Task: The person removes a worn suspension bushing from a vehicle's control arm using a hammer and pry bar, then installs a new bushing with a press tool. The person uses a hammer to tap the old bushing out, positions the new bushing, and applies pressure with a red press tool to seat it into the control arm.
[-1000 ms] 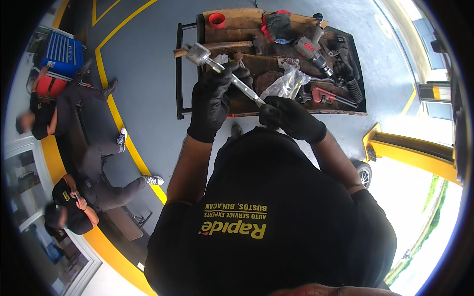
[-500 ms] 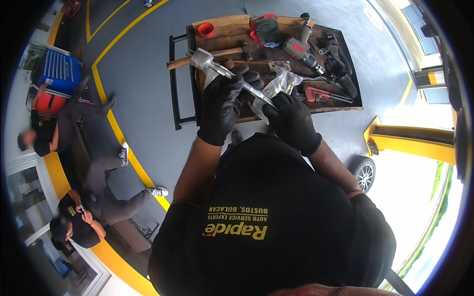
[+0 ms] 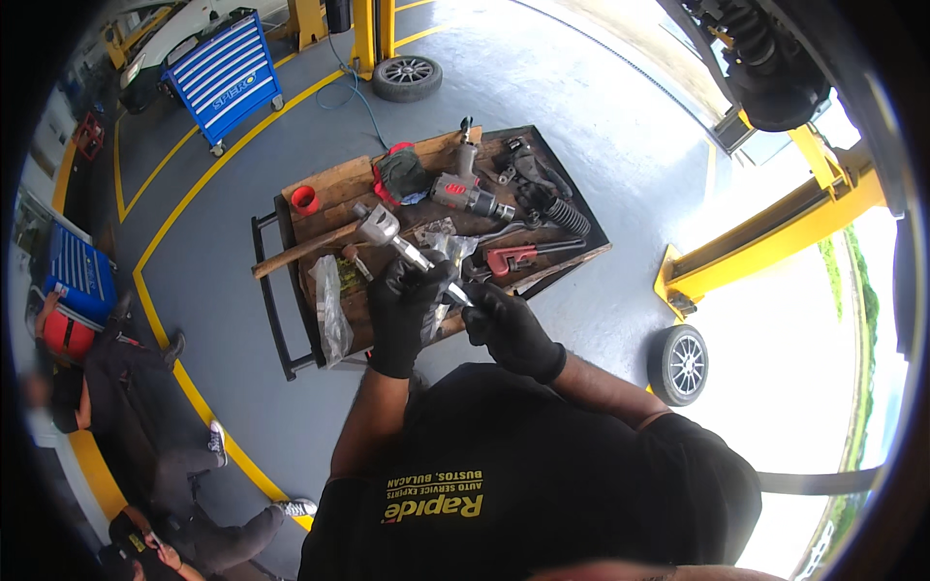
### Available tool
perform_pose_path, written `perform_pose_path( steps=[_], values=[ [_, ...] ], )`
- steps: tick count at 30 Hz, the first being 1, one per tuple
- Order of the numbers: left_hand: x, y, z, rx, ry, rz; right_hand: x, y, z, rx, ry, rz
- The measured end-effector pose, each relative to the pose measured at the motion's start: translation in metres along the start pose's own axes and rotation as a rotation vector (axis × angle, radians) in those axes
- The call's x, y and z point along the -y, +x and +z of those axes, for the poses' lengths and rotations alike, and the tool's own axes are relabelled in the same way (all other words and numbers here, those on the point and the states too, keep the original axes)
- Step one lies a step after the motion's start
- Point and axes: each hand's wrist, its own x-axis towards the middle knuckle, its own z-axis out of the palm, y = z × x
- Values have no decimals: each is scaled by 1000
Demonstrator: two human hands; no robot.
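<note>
Black gloves cover both my hands. My left hand [image 3: 402,315] is closed round the middle of a silver metal rod with a thick, blocky head [image 3: 381,227]. The rod slants from its head at upper left down to my right hand [image 3: 513,334], whose fingers pinch the lower end. Both hands are over the near edge of a wood-topped cart [image 3: 329,181]. Under the rod's head lies a hammer [image 3: 305,250] with a wooden handle. Clear plastic bags [image 3: 332,315] lie beside and behind my hands.
The cart also carries an impact wrench [image 3: 465,192], a red pipe wrench [image 3: 513,258], a shock absorber [image 3: 564,213], a red ring [image 3: 304,200] and a red-and-dark glove [image 3: 402,174]. A wheel [image 3: 680,365] stands at right by a yellow lift arm [image 3: 775,247]. Two people sit at left.
My view has shifted, bringing more floor and a blue tool chest into sight beyond the cart. Both hands still hold the rod, its right end now tucked nearer my left hand.
</note>
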Motion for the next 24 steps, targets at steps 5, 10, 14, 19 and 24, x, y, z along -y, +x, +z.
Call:
perform_pose_path(
  steps=[5, 10, 14, 19, 24],
  values=[
    [35, -10, 72, 244, -68, -88, -15, -48, -80, -58, -5, 16],
    [110, -39, 159, 269, -143, -135, -26, -115, -177, -142, -199, 88],
    [161, -48, 230, 240, 25, -125, -27, -160, -234, -374, -474, -256],
    [161, -32, 306, 235, -80, -173, 7, -170, -307, -423, -603, -517],
    [108, 23, 353, 176, -280, -149, 59, -120, -348, -432, -592, -863]
  ],
)
